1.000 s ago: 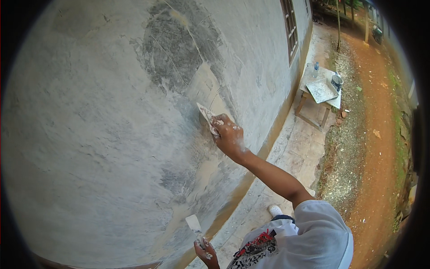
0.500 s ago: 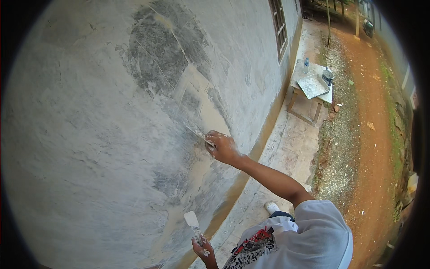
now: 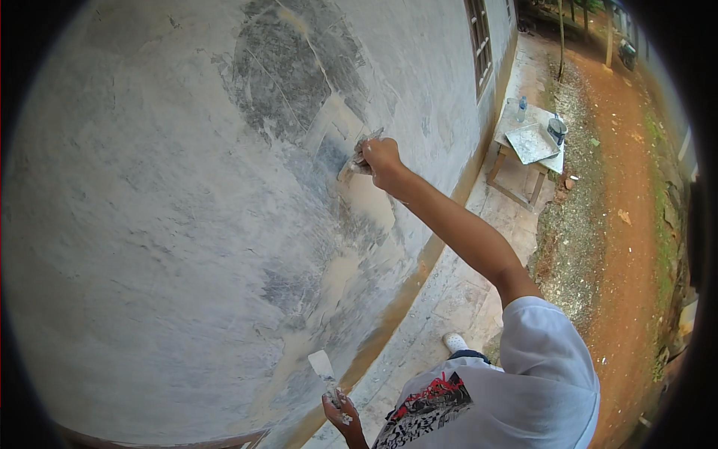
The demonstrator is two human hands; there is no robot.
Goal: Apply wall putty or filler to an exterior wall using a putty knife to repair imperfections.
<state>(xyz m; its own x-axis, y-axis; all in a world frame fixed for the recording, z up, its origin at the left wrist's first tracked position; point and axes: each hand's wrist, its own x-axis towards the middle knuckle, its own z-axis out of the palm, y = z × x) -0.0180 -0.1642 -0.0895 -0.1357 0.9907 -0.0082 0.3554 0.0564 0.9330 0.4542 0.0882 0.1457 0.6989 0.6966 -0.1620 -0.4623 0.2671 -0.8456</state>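
Note:
My right hand (image 3: pixel 380 159), smeared with filler, is closed around a scraper whose blade (image 3: pixel 346 173) lies against the grey wall (image 3: pixel 187 224). Most of its handle is hidden by my fingers. Under and below it runs a cream patch of wet-looking filler (image 3: pixel 372 202), beside a darker grey area (image 3: pixel 280 75). Low down near the wall's foot, my left hand (image 3: pixel 341 413) grips a putty knife (image 3: pixel 321 364), its pale flat blade pointing up and away from me. Filler clings to the fingers of that hand.
Ahead to the right, a small wooden table (image 3: pixel 496 173) bears a shallow white tray (image 3: pixel 532 142), a dark pot (image 3: pixel 556 130) and a plastic bottle (image 3: pixel 522 109). A barred window (image 3: pixel 480 46) opens in the wall. Beyond the paved strip (image 3: pixel 441 288) lie gravel and a reddish dirt path (image 3: pixel 621 247).
My right hand has moved up the wall with the scraper, over the cream filler. My left hand and its putty knife have barely shifted. The whole view has swung slightly.

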